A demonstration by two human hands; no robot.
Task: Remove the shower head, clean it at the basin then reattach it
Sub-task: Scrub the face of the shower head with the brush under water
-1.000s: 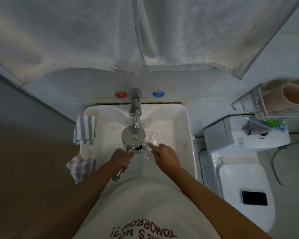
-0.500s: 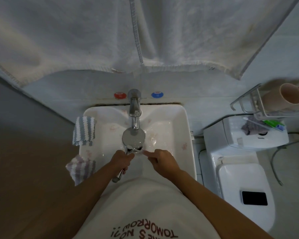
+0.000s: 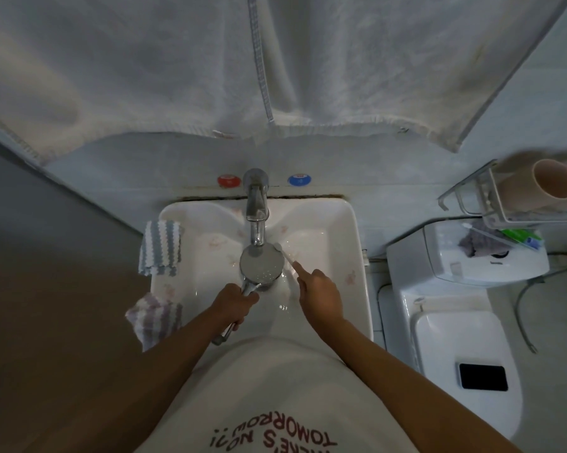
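Note:
A round chrome shower head [image 3: 261, 264] is held face up over the white basin [image 3: 347, 243], just under the chrome tap [image 3: 256, 207]. My left hand [image 3: 234, 304] grips its handle, whose end sticks out below my fist. My right hand [image 3: 319, 294] holds a white toothbrush [image 3: 285, 255], with the bristle end touching the upper right rim of the shower head's face. Water wets the basin floor around the drain.
Two striped cloths [image 3: 161, 251] hang over the basin's left rim. White towels [image 3: 210, 67] hang on the wall above. To the right stands a toilet [image 3: 462, 328] with a dark phone [image 3: 483, 376] on its lid, under a wire rack [image 3: 491, 204] with pink cups.
My right hand moved the toothbrush from the lower edge of the shower head up to its upper right rim. My left hand kept its hold on the handle.

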